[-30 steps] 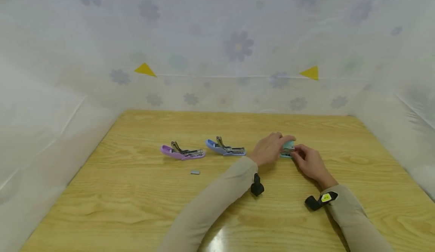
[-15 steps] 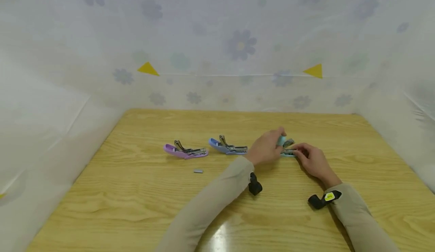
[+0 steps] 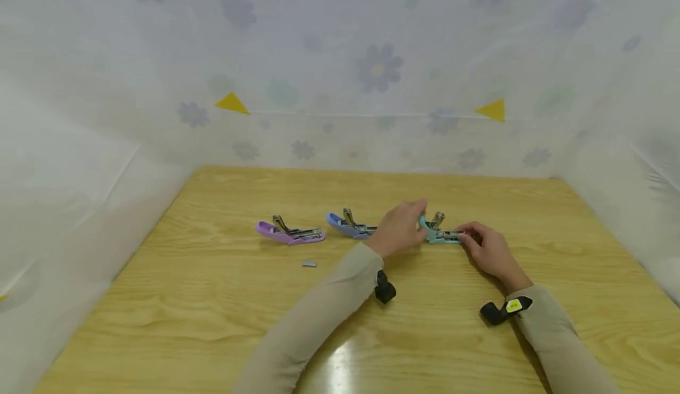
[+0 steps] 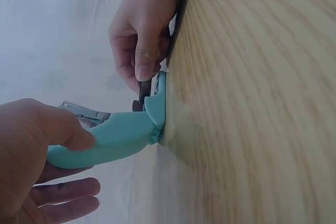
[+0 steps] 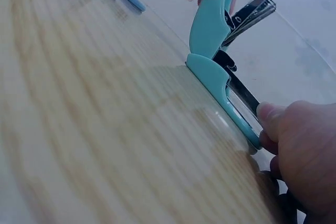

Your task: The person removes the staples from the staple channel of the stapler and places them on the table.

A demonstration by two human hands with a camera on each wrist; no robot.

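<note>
A teal stapler lies on the wooden table, right of centre, opened wide. My left hand grips its top cover between thumb and fingers and holds it swung back to the left. The metal staple rail stands up behind the cover. My right hand pinches the front end of the teal base and holds it down on the table. The left wrist view shows the right hand's fingers at the base tip.
A blue stapler and a purple stapler lie open in a row to the left of the teal one. A small strip of staples rests in front of the purple one. White flowered sheeting walls the table on three sides.
My left hand has swung the teal cover up and back to the left, so the stapler went from shut to wide open. My right hand stayed at the front end.
</note>
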